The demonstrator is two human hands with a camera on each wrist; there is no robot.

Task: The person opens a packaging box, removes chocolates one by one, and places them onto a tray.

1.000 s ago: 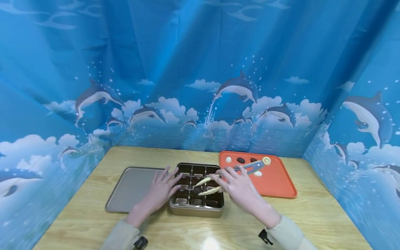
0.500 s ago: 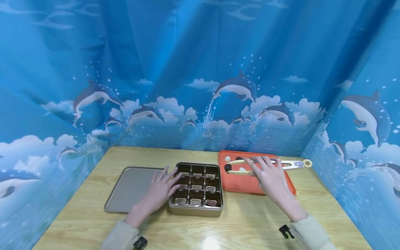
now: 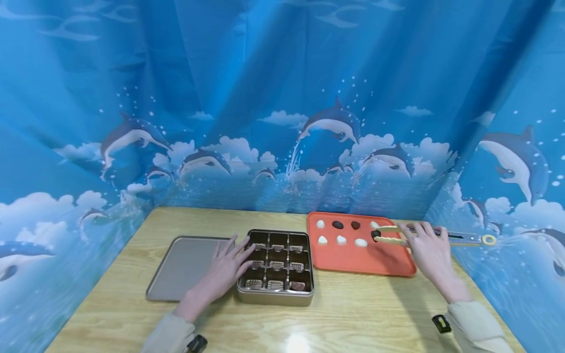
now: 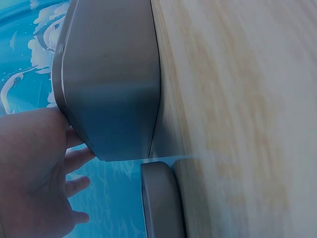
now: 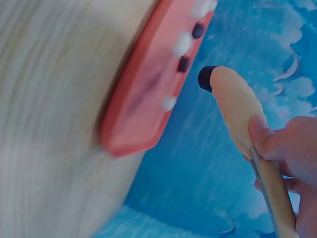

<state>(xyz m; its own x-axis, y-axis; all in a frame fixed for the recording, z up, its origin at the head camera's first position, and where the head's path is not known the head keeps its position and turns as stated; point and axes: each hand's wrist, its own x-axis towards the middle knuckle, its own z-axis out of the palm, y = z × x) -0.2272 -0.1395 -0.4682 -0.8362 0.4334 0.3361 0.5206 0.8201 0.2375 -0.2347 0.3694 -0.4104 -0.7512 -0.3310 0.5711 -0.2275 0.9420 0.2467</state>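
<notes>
Head view: the right hand (image 3: 427, 249) pinches cream-tipped tongs (image 3: 390, 238) squeezed on a dark chocolate (image 3: 376, 234) over the orange tray (image 3: 388, 264). The left hand (image 3: 225, 267), fingers spread, rests on the compartment tin (image 3: 275, 294) on the bench (image 3: 353, 314). A slackened squeeze could drop the chocolate onto neighbouring pieces.

Cream-tipped metal tongs (image 3: 423, 236) pinch a dark chocolate (image 3: 376, 235) just above the orange tray's (image 3: 353, 262) right end.

Backdrop: blue dolphin-and-cloud print curtain (image 3: 282, 122), 3 sides. Counter (image 3: 353, 314): light wood-grain, w/ overhead light glare near front edge.
</notes>
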